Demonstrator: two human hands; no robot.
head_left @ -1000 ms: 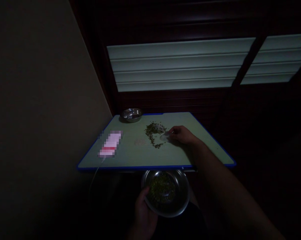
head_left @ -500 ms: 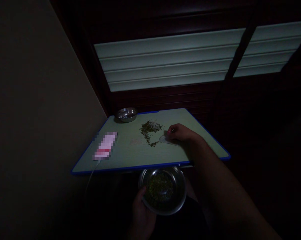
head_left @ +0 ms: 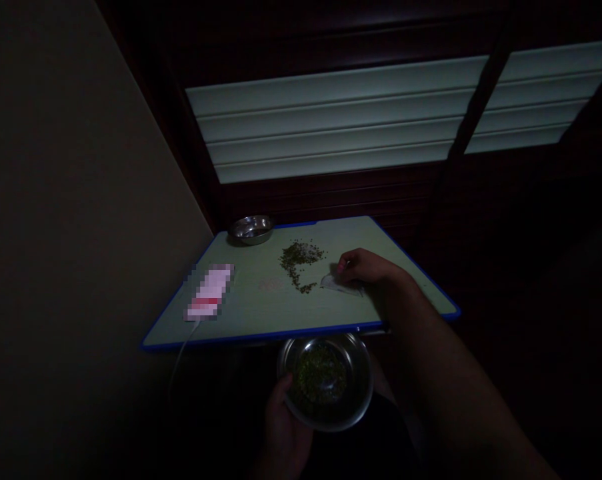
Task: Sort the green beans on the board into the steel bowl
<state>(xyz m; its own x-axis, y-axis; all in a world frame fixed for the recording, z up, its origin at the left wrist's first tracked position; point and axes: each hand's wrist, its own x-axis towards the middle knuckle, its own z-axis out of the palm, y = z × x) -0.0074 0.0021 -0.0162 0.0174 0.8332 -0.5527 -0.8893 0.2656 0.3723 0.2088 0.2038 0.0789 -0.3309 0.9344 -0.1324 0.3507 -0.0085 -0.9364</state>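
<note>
the right hand (head_left: 365, 268) has drawn back a little from the heap of small green grains (head_left: 299, 259) on the counter (head_left: 261, 313), its fingers pinched together on a pale thin scrap (head_left: 341, 285) (a card or a bit of plastic, too dim to tell) whose edge lies flat on the surface, now just beside the heap instead of at its edge as it was a second ago. the heap itself looks unchanged, so this reads as a pull-back between strokes, not a sweep. the left hand (head_left: 285, 433) has stayed put below the counter's near rim, fingers wrapped round the rim of a steel bowl (head_left: 325, 380) already holding more of the same green grains. a smaller steel dish (head_left: 251, 229) sits at the far left corner, and a phone (head_left: 209, 292) with a cable lies well apart on the left.
</note>
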